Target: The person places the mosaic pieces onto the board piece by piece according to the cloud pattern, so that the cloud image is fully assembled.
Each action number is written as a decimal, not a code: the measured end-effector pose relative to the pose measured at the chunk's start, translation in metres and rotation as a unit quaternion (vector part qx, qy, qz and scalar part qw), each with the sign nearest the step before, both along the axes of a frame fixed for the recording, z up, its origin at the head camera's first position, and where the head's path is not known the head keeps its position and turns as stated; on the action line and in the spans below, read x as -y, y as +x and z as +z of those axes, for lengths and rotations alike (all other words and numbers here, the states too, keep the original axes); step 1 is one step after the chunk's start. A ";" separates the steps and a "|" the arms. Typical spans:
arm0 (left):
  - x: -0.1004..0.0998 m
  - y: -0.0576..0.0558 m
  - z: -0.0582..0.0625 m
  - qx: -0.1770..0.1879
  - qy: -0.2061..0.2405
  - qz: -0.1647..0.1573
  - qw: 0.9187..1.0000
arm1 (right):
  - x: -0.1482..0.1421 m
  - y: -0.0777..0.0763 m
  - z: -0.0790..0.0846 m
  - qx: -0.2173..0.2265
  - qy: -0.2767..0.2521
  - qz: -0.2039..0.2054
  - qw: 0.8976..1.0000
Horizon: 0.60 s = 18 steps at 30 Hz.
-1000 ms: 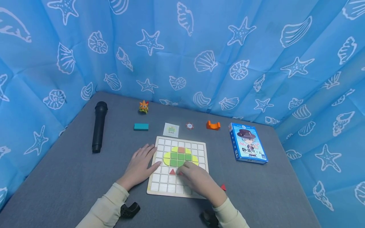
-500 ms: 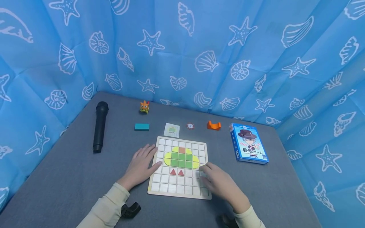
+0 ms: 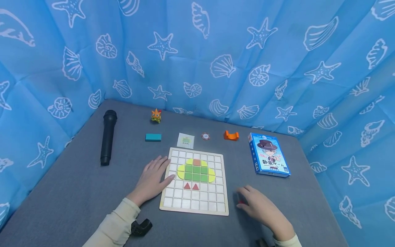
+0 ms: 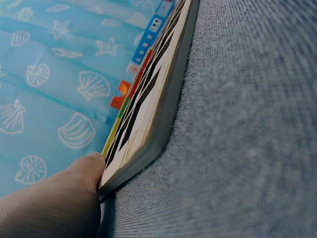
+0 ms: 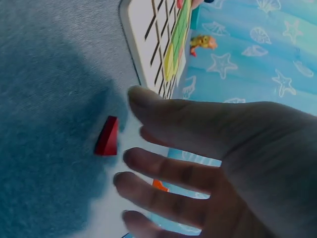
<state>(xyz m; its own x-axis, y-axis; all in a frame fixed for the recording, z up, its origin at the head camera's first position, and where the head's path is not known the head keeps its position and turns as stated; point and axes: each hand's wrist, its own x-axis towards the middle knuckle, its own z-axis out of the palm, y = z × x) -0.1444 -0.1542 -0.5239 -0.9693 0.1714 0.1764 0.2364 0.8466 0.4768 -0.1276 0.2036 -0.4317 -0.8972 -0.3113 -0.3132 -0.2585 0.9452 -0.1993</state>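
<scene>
A wooden grid board lies on the table, bearing green squares, yellow curved pieces, a brown-orange square and two red triangles. My left hand rests at the board's left edge, fingers straight, with the thumb reaching onto the rim. To the right of the board, my right hand hovers over a loose red triangle. In the right wrist view the fingers are spread and apart from this triangle; in the head view they mostly cover it.
Behind the board are a pattern card, a teal block, a round chip, an orange notched block and a small figure. A microphone lies left, a blue game box right. A shell-patterned curtain encloses the table.
My right hand has let go of the second red triangle, now in the row below the green squares, and moved right off the board to the loose triangle. The left hand has stayed put.
</scene>
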 end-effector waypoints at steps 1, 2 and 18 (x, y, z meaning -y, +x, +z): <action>0.000 0.000 0.000 0.000 0.000 0.000 1.000 | -0.001 0.001 0.000 0.007 0.001 -0.001 1.000; 0.000 0.000 0.001 0.001 0.002 -0.001 1.000 | -0.003 0.001 0.000 0.011 0.003 -0.001 1.000; 0.001 0.000 0.000 0.001 0.003 -0.004 1.000 | -0.010 -0.008 -0.015 -0.036 -0.010 -0.001 0.999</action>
